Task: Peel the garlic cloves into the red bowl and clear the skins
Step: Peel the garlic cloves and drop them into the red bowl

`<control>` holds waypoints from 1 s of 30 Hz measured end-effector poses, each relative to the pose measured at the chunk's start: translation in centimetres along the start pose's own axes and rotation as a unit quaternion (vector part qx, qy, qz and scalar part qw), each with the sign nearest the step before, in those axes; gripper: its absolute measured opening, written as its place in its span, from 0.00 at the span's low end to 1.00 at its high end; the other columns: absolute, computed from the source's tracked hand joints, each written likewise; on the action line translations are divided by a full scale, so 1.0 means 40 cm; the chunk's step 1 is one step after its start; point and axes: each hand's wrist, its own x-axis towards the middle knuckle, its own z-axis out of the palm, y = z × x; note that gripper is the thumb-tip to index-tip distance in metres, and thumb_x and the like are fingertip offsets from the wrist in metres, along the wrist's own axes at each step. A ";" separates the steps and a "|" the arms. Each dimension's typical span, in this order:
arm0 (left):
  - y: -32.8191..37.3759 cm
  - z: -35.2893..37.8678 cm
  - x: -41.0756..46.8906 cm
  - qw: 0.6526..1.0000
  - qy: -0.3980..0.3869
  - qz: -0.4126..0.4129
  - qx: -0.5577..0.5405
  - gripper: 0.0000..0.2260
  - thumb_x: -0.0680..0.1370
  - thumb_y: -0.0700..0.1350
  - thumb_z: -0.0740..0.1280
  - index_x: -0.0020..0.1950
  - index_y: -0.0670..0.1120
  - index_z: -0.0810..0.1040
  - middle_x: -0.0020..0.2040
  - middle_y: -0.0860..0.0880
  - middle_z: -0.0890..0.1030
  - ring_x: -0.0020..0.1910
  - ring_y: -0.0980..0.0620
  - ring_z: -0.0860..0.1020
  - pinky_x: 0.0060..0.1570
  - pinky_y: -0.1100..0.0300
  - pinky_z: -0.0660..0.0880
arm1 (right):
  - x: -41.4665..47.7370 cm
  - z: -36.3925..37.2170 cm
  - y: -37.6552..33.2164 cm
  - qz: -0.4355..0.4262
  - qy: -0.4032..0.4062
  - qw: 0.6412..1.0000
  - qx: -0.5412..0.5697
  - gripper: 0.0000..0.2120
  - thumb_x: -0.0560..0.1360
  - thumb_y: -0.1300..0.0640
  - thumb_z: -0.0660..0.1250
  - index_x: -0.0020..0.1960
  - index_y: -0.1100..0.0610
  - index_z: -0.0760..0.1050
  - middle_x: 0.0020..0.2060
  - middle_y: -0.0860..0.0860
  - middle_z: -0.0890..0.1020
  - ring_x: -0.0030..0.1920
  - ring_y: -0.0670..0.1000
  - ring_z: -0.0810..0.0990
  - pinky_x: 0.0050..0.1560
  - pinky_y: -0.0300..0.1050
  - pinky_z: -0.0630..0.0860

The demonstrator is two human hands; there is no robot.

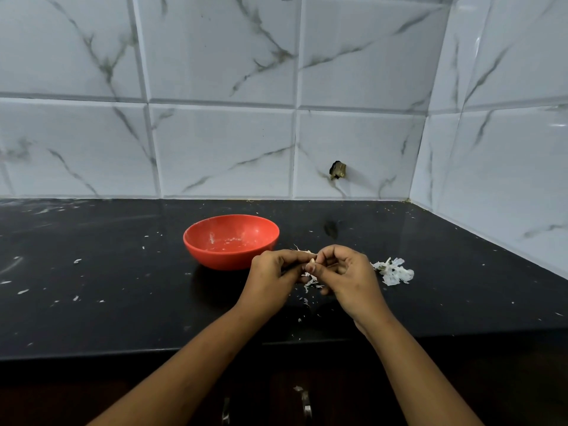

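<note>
The left hand (pixel 270 272) and right hand (pixel 349 272) meet mid-frame, both pinching one garlic clove (pixel 312 261) just right of the red bowl (pixel 227 260) — a pile of skins (pixel 395 272) lies further right.

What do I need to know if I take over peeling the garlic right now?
Left hand and right hand: both pinch one garlic clove above the counter, with bits of skin sticking out.
Red bowl: just left of the hands; no whole clove shows inside, only pale bits.
Skin pile: right of the hands; more flakes lie under them and scattered about.
Done: peeling has started.
Left: finish this clove, drop it in the bowl, clear the skins.
</note>
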 end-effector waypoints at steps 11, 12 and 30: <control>-0.002 0.001 0.001 1.000 0.009 -0.003 -0.002 0.07 0.74 0.32 0.69 0.47 0.42 0.84 0.43 0.50 0.84 0.39 0.61 0.81 0.38 0.69 0.76 | -0.002 0.000 -0.003 -0.011 -0.001 1.000 0.006 0.08 0.71 0.64 0.73 0.37 0.57 0.75 0.33 0.49 0.79 0.31 0.43 0.76 0.28 0.38 0.74; -0.002 0.001 0.001 1.000 0.009 -0.002 0.000 0.07 0.74 0.32 0.69 0.47 0.43 0.83 0.43 0.50 0.84 0.39 0.60 0.81 0.38 0.68 0.76 | -0.002 0.000 -0.003 -0.012 -0.003 1.000 0.008 0.08 0.71 0.64 0.73 0.38 0.57 0.75 0.34 0.50 0.78 0.31 0.43 0.76 0.28 0.38 0.74; 0.005 0.000 0.001 0.999 0.034 -0.018 0.038 0.06 0.74 0.34 0.70 0.45 0.44 0.83 0.38 0.54 0.82 0.28 0.60 0.78 0.32 0.67 0.76 | -0.007 0.000 -0.007 -0.008 -0.012 1.000 0.017 0.05 0.72 0.61 0.73 0.43 0.54 0.78 0.39 0.49 0.82 0.36 0.46 0.77 0.31 0.39 0.76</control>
